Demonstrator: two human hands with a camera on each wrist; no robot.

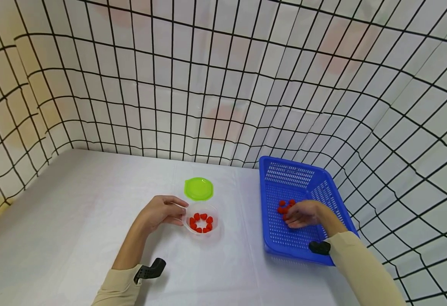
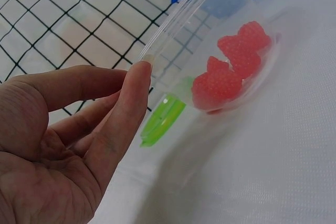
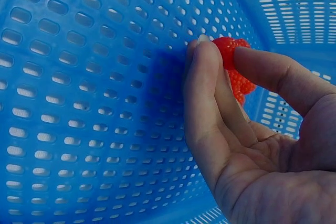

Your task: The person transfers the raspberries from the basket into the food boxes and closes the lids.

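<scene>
My left hand (image 1: 164, 212) pinches the rim of a clear plastic bowl (image 2: 194, 30) between thumb and fingers. Inside the bowl, several red raspberries (image 2: 218, 85) lie in a ring along the bottom. Down in the blue basket (image 1: 286, 243), my right hand (image 1: 303, 213) holds a red raspberry (image 3: 224, 51) between thumb and fingertips, as the right wrist view shows. More raspberries (image 1: 282, 203) lie on the basket floor beside that hand, partly hidden by it.
A bright green lid (image 1: 199, 189) lies flat on the white tablecloth (image 1: 105, 191) just behind the bowl. Black wire mesh (image 1: 208, 89) with white sheeting behind it rises at the back and both sides. The basket stands close to the right-hand mesh.
</scene>
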